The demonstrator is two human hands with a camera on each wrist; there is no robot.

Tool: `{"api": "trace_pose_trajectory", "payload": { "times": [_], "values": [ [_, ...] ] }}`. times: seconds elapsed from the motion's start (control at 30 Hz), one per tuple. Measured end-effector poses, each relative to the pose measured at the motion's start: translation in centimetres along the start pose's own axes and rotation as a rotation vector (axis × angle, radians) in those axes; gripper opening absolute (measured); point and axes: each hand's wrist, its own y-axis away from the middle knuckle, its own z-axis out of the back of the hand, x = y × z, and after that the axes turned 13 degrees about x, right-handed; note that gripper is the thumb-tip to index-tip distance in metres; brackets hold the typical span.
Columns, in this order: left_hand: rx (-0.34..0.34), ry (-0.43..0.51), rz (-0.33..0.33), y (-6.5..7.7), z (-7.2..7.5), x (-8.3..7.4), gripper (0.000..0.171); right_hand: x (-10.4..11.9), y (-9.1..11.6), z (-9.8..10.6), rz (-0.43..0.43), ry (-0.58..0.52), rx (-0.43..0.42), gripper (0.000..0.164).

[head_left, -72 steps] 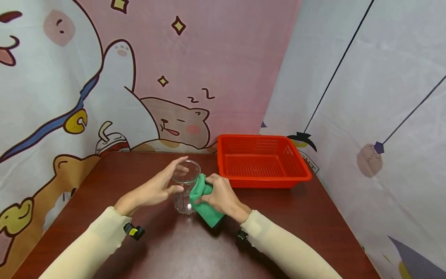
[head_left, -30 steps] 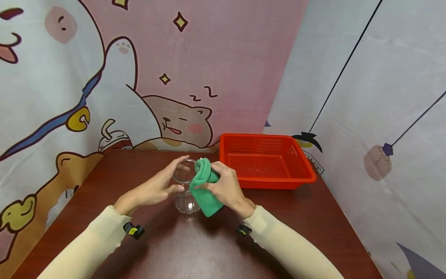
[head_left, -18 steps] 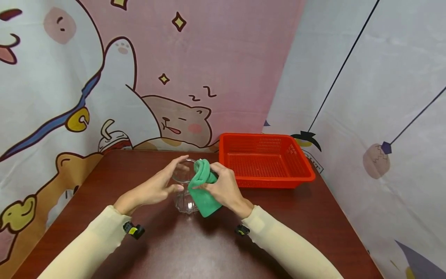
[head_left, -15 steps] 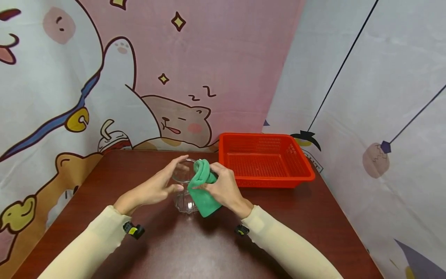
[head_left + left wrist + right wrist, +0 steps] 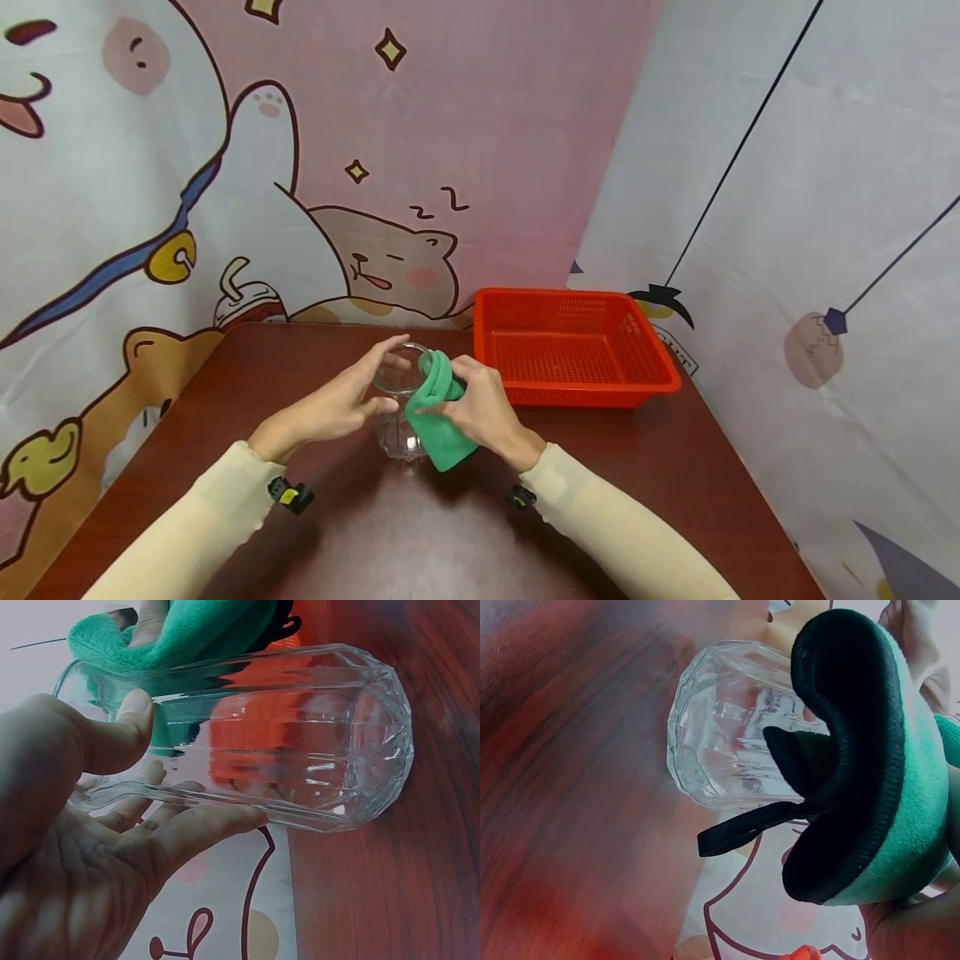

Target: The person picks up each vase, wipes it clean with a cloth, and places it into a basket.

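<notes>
A clear, tall faceted glass (image 5: 401,437) is upright near the middle of the table, its rim at the top. My left hand (image 5: 337,406) grips its upper part from the left, thumb in front and fingers behind. My right hand (image 5: 487,408) pinches a folded green cloth (image 5: 446,437) against the right side of the rim. In the left wrist view the cloth (image 5: 202,634) lies along the glass's mouth end. The right wrist view shows the cloth's dark edging and black loop (image 5: 750,827) hanging beside the glass. Whether the base touches the table, I cannot tell.
A red perforated plastic basket (image 5: 577,386) stands at the back right of the dark brown table (image 5: 420,533). Behind and beside the table hang cartoon-printed cloth walls (image 5: 510,150). Both wrists carry small black straps.
Over the earlier frames the right hand raised the cloth from the glass's side to its rim; since half a second ago the cloth has dropped slightly. The left hand's grip stays the same.
</notes>
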Motion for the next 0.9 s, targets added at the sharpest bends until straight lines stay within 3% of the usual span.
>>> {"api": "trace_pose_trajectory", "payload": {
  "times": [0.47, 0.9],
  "values": [
    [0.003, -0.002, -0.029, -0.3, 0.0, 0.2, 0.095, -0.4, 0.1, -0.1, -0.005, 0.128, 0.105, 0.051],
    [0.003, 0.018, -0.005, -0.2, 0.1, 0.0, 0.095, -1.5, 0.7, -0.9, -0.103, 0.108, 0.214, 0.054]
  ]
}}
